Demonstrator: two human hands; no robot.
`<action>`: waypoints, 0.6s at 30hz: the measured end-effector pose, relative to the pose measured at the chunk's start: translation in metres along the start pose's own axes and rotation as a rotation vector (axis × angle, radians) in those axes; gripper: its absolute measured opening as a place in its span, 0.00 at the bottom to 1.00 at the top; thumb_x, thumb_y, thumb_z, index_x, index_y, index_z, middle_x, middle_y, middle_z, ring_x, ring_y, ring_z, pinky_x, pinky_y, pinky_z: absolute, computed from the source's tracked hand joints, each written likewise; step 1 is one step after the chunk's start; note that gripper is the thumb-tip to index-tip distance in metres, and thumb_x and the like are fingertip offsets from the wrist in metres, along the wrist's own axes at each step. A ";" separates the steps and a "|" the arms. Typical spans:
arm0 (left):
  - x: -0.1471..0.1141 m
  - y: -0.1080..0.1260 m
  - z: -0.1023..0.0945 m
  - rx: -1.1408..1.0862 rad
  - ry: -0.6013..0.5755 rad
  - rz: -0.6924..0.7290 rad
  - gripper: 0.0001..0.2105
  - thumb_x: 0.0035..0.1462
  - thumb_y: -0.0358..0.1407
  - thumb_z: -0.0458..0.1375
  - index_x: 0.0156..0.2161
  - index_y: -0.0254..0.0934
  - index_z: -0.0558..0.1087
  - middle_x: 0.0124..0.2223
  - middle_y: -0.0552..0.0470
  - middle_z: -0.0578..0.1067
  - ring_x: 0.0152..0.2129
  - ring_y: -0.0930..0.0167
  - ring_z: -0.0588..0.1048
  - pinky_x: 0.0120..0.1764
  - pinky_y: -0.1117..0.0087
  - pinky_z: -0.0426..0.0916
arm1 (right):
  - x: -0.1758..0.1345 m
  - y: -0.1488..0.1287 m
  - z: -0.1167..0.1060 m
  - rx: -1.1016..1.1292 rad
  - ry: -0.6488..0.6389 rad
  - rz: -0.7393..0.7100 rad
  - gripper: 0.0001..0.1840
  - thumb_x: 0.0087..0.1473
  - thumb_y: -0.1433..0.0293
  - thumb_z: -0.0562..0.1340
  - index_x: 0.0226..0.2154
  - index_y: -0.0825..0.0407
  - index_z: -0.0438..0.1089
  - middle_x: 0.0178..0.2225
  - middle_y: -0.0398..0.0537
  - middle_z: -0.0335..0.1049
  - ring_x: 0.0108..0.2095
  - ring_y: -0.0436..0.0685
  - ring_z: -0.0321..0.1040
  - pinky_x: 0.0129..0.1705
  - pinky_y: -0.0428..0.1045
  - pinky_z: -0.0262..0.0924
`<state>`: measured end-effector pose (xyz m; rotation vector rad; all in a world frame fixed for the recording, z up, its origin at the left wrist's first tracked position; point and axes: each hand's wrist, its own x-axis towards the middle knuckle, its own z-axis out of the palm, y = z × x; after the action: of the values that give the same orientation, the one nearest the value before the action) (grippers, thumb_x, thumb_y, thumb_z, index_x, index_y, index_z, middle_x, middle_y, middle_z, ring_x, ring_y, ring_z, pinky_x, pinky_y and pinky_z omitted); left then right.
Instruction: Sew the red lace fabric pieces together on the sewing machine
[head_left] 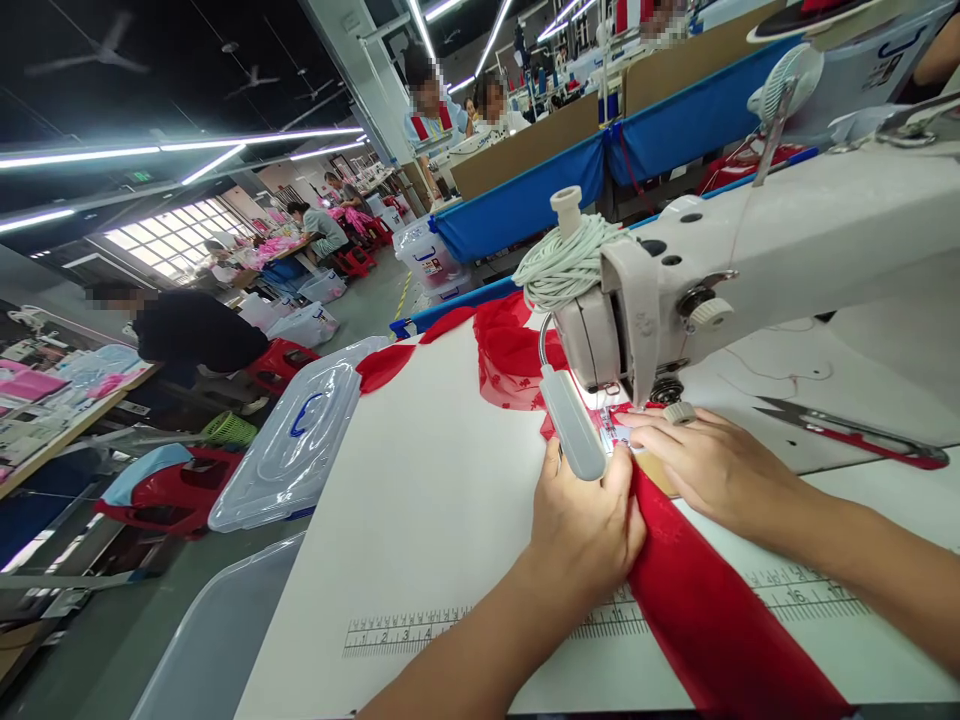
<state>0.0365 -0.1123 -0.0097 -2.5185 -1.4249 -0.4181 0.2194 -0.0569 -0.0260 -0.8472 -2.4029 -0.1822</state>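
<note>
- While a long, narrow strip of red cloth [716, 600] is running from the near table edge up to the metal presser foot [607, 425] of a white sewing machine [810, 215], the work is looking part-done.
- Left hand [589, 515] is curling closed, apparently gripping the strip's left edge just before the foot; a grey, rounded attachment [571, 425] is partly hiding its fingers.
- Right hand [712, 465] is lying flat and loose, fingers stretching to just beside the foot; whether they are pressing cloth, cannot tell.
- Done, by judgement: some red cloth is probably lying past the needle; a bunched, partly sheer red piece [510, 350] is resting behind the machine head, its link to the strip being hidden.
- Left: the long near length is seemingly waiting unsewn; no stitching is showing clearly.
- Red-handled thread snips [855, 430] are lying right of the hands, untouched.
</note>
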 end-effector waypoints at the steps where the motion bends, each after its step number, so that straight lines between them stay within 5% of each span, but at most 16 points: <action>1: 0.000 0.000 0.000 -0.007 -0.004 -0.005 0.18 0.56 0.32 0.52 0.52 0.31 0.72 0.44 0.39 0.77 0.48 0.56 0.74 0.48 0.56 0.70 | 0.000 0.000 0.000 -0.002 -0.004 0.004 0.19 0.47 0.85 0.49 0.34 0.50 0.67 0.40 0.50 0.79 0.27 0.56 0.70 0.35 0.53 0.58; 5: 0.006 -0.015 -0.003 -0.058 0.037 -0.042 0.17 0.57 0.34 0.53 0.50 0.31 0.73 0.49 0.37 0.76 0.46 0.57 0.74 0.45 0.56 0.72 | -0.001 0.003 0.000 0.029 -0.019 -0.015 0.20 0.53 0.84 0.49 0.38 0.52 0.70 0.42 0.52 0.79 0.30 0.56 0.73 0.33 0.52 0.60; 8: 0.012 -0.036 -0.005 -0.100 0.080 -0.088 0.17 0.60 0.36 0.54 0.52 0.33 0.72 0.54 0.39 0.75 0.51 0.57 0.73 0.53 0.54 0.69 | -0.003 0.005 -0.001 0.063 0.002 -0.044 0.16 0.59 0.81 0.52 0.40 0.52 0.72 0.44 0.53 0.79 0.35 0.57 0.75 0.33 0.52 0.63; 11: 0.009 -0.043 -0.014 -0.055 -0.109 -0.112 0.14 0.62 0.39 0.58 0.50 0.35 0.73 0.51 0.42 0.77 0.51 0.57 0.74 0.55 0.52 0.67 | -0.006 0.003 -0.004 0.120 0.049 -0.080 0.15 0.60 0.81 0.53 0.39 0.52 0.73 0.46 0.53 0.78 0.40 0.58 0.75 0.38 0.53 0.67; 15: -0.011 -0.014 -0.046 0.071 -0.389 -0.133 0.16 0.60 0.46 0.63 0.32 0.33 0.75 0.30 0.45 0.76 0.30 0.61 0.77 0.36 0.61 0.72 | -0.004 -0.013 -0.010 0.282 0.061 -0.115 0.18 0.57 0.82 0.51 0.43 0.52 0.71 0.48 0.54 0.77 0.50 0.59 0.73 0.49 0.55 0.70; 18: -0.022 0.004 -0.075 -0.005 -0.487 -0.026 0.15 0.60 0.45 0.63 0.30 0.34 0.75 0.29 0.47 0.76 0.26 0.63 0.76 0.29 0.67 0.68 | 0.004 -0.030 -0.016 0.363 -0.048 -0.130 0.19 0.58 0.81 0.50 0.45 0.52 0.70 0.44 0.54 0.77 0.46 0.58 0.73 0.46 0.54 0.71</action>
<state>0.0188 -0.1556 0.0526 -2.7265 -1.6084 0.2094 0.2064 -0.0834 -0.0089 -0.5341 -2.4326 0.2223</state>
